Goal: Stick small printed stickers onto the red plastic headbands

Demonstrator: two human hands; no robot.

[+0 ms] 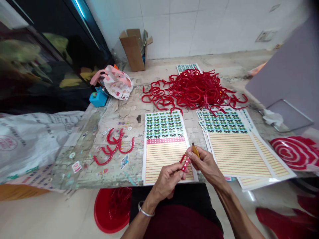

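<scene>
My left hand (167,177) is closed around a small red curved plastic piece (184,162) with a dotted sticker strip on it, held just above the near edge of a sticker sheet (164,146). My right hand (204,162) pinches a thin yellow-brown tool (195,149) and touches the red piece from the right. The sheet has rows of green eye stickers at the top, a pink dotted band, and striped backing below. A silver bangle (146,210) circles my left wrist.
A large heap of red plastic hooks (191,89) lies at the back. A few finished hooks (113,146) sit left. A stack of sticker sheets (234,142) lies right. A red basin (112,209) stands on the floor; a cardboard box (133,48) and grey sack (30,139) are left.
</scene>
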